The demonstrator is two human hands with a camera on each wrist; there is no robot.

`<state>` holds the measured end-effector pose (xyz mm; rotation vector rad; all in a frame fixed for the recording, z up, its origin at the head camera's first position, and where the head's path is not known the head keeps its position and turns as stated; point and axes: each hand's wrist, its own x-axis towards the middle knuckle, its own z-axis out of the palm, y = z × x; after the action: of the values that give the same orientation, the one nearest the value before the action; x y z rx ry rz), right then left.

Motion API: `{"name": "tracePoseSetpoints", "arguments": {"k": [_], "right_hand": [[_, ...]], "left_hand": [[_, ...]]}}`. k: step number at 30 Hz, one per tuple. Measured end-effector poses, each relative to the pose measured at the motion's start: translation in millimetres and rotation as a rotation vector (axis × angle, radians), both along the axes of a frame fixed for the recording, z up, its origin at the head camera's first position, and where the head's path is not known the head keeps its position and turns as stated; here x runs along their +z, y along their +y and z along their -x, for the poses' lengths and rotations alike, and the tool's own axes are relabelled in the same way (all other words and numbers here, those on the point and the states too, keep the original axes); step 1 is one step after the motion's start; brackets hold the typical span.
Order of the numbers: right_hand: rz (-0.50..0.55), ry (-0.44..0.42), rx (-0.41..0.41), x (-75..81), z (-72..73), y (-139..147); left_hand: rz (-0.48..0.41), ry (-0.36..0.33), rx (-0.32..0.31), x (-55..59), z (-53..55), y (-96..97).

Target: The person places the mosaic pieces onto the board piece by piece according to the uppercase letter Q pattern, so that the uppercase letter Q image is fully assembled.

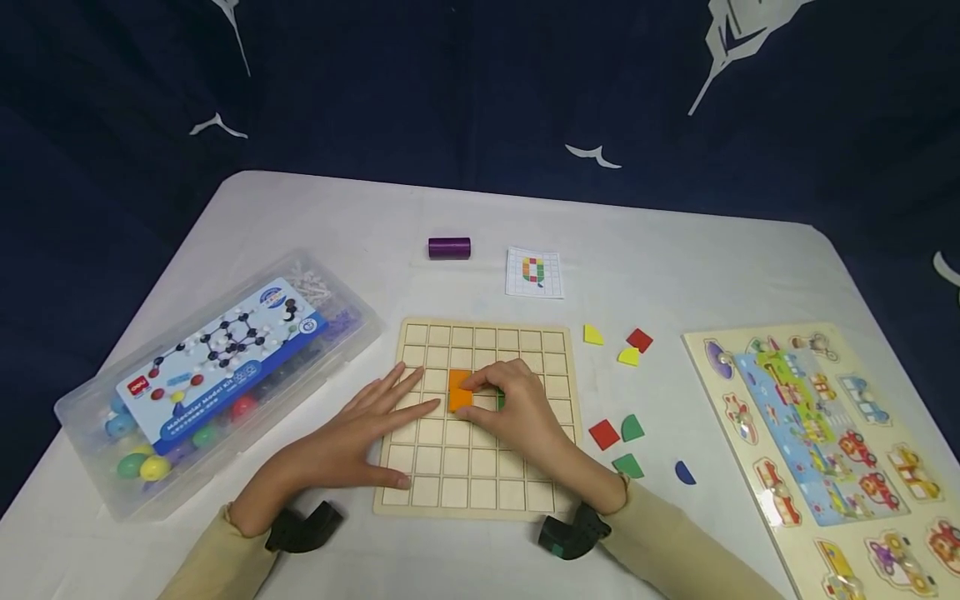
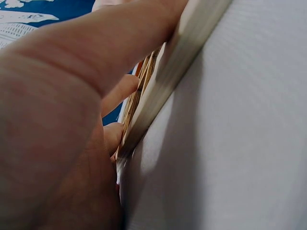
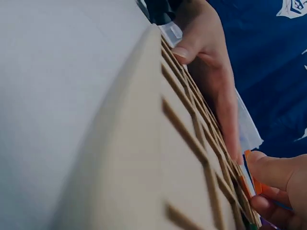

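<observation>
A wooden grid board point(image 1: 457, 492) lies flat on the white table. My left hand point(image 1: 341, 437) rests on its left side, fingers spread, the thumb near the lower left squares. Over the board's middle, my right hand point(image 1: 521, 408) pinches an orange tile point(image 3: 257, 186) between thumb and forefinger; it stands slightly tilted in the right wrist view. An orange patch point(image 1: 458, 381) shows at the fingertips in the head view, where the pieces' borders are hard to tell. Part of a green piece point(image 1: 500, 401) shows under the right hand, which hides the squares around it.
Loose yellow, red, green and blue pieces point(image 1: 604, 434) lie right of the board. Behind it are a small pattern card point(image 1: 534, 283) and a purple cylinder point(image 1: 449, 248). A clear molecular model kit box point(image 1: 225, 375) sits left, a picture puzzle board point(image 1: 780, 500) right.
</observation>
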<state>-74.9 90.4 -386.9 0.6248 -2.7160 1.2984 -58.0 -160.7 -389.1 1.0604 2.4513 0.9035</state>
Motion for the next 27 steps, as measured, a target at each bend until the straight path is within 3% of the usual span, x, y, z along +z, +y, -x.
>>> {"name": "tracePoseSetpoints", "arguments": {"k": [14, 22, 27], "right_hand": [[-0.114, 0.121, 0.006, -6.1, -3.6, -3.6], [-0.142, 0.097, 0.007, -4.2, -4.7, -4.5], [-0.106, 0.075, 0.028, -1.4, -5.1, -3.2]], "left_hand": [[0.004, -0.001, -0.001, 0.3, -0.2, 0.5], [0.001, -0.007, -0.001, 2.4, -0.6, 0.8], [-0.002, -0.006, -0.003, 2.0, -0.4, 1.4]]}}
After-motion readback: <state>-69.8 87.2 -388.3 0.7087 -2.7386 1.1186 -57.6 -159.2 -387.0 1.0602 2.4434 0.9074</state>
